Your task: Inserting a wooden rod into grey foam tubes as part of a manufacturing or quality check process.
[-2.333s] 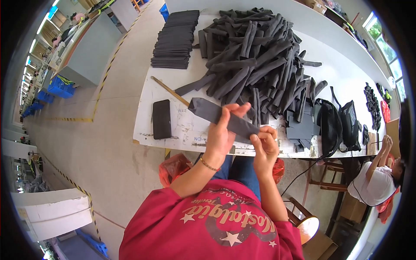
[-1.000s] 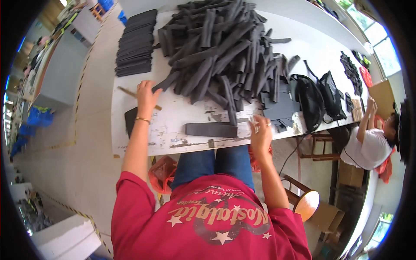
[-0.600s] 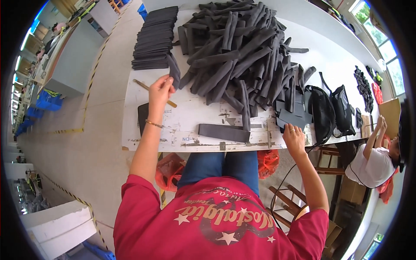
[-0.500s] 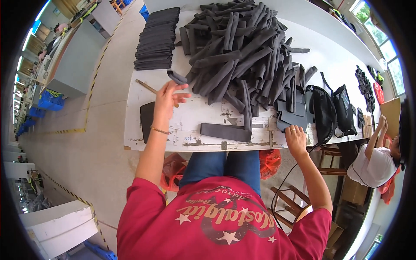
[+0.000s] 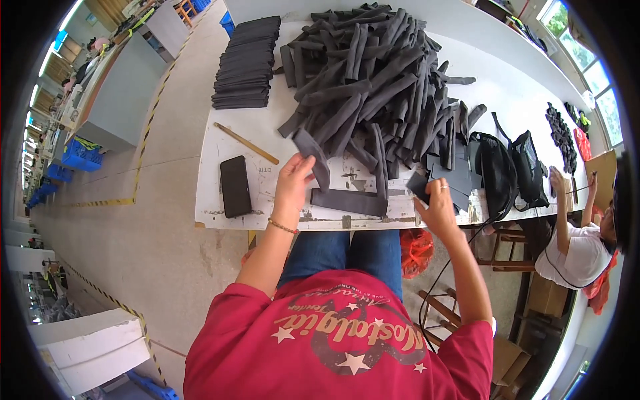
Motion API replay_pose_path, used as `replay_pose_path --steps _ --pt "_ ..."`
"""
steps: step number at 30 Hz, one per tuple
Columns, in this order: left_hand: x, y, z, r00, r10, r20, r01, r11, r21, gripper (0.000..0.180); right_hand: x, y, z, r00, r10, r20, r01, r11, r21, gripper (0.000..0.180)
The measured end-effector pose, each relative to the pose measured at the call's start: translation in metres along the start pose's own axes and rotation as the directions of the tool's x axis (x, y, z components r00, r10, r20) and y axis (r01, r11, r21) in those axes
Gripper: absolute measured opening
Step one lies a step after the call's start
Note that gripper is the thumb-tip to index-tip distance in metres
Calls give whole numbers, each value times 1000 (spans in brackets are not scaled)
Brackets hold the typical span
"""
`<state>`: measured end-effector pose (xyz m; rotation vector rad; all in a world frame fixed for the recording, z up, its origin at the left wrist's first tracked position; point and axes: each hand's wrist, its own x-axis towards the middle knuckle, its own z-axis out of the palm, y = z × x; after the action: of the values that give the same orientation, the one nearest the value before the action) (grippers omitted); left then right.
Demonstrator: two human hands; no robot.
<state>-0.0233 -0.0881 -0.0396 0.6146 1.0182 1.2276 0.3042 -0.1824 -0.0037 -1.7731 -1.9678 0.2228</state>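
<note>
My left hand (image 5: 291,183) pinches a dark grey fabric sleeve (image 5: 313,157), raised just in front of a large heap of similar sleeves (image 5: 373,87). Between thumb and fingers of my right hand (image 5: 439,205) is a small dark grey flat piece (image 5: 418,184); whether it is card or plastic I cannot tell. Just beyond that hand lie more flat pieces (image 5: 453,179), loosely overlapping. Another sleeve (image 5: 350,203) rests flat along the table's near edge, between my hands.
On the white table (image 5: 207,163) lie a black phone (image 5: 235,187) and a thin wooden stick (image 5: 247,144) at left. Neatly stacked sleeves (image 5: 245,63) stand at far left. Black mesh bags (image 5: 497,175) sit to the right. A person in white (image 5: 579,250) works at far right.
My left hand came right and nearer, with the sleeve now upright in it, uncovering the stick and phone. My right hand lifted a flat piece from the overlapping ones and shifted slightly left.
</note>
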Motion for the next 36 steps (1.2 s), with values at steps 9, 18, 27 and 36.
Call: replay_pose_path --steps 9,18,27,36 --pt "-30 28 18 947 161 276 -263 885 384 29 -7 -73 22 969 -190 -160 227 938 260 28" --pt "-46 -2 32 976 33 213 -15 996 -88 27 -13 -90 35 990 138 42 -131 736 664 31" --pt "-73 4 45 828 -95 552 89 995 37 50 -13 -113 33 935 16 355 -343 299 890 30" --pt "-70 9 36 794 -60 605 -56 984 170 53 -14 -109 28 897 -107 430 -417 121 901 25"
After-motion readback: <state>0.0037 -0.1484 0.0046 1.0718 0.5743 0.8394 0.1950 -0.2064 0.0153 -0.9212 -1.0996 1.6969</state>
